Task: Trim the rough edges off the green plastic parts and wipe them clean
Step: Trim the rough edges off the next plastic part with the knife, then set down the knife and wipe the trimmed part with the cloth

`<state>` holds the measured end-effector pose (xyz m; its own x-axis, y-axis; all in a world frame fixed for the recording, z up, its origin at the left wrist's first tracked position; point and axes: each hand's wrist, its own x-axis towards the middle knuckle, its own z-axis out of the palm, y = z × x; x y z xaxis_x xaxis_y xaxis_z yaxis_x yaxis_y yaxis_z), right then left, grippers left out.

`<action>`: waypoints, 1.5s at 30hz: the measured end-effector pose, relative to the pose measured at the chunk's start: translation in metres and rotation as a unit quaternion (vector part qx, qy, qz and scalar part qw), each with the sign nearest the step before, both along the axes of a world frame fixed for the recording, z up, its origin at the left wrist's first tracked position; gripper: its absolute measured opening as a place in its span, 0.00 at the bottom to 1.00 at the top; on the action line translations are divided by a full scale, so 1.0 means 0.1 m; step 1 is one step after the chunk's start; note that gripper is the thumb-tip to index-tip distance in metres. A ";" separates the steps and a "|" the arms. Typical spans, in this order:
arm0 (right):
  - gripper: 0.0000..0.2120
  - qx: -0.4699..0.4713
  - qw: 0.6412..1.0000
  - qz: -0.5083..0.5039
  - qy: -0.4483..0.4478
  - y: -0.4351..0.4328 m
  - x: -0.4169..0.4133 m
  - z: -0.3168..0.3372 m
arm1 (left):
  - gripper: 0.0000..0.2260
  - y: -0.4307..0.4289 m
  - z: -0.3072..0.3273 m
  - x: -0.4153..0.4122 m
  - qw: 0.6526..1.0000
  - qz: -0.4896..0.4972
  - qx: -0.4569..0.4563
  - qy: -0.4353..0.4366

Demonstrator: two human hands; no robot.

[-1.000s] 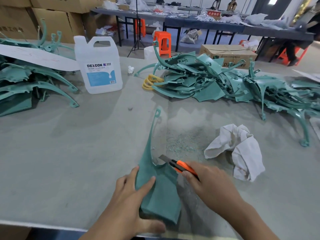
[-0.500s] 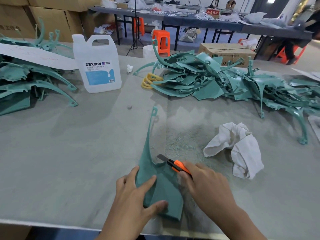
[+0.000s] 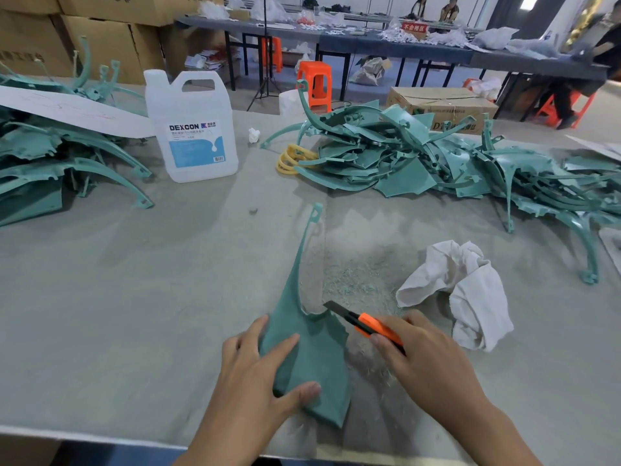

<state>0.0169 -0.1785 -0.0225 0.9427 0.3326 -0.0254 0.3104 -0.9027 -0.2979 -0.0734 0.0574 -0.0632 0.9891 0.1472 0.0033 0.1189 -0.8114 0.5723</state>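
Trimming green part [image 3: 312, 358] near table's [image 3: 134, 314] near edge, pinched by left hand [image 3: 255, 381] grip. Right hand [image 3: 426, 364] grip curled round knife [image 3: 366, 322], blade at jagged edge. Risk: slipping toward left thumb with any shift of the part. Versus earlier: knife drawn slightly toward table's right edge.

One knife [image 3: 364, 322], one cloth [image 3: 470, 297], one jug [image 3: 191, 129], one loose green part [image 3: 316, 358], two heaps [image 3: 420, 163].

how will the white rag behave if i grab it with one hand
The rag lies crumpled in soft folds, so it will probably go limp and drape. It looks like thin cloth, likely light. Green shavings lie beside it, so some may cling.
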 end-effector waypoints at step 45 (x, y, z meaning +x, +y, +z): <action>0.05 0.108 0.957 -0.250 -0.098 -0.61 1.05 -0.28 | 0.08 0.37 0.51 0.04 0.982 0.126 -0.050 -0.134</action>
<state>0.1214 -0.2390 -0.0501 0.9653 -0.1832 0.1860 -0.0750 -0.8770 -0.4745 -0.0697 0.0945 -0.0125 0.8869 0.3997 0.2315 0.1423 -0.7133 0.6863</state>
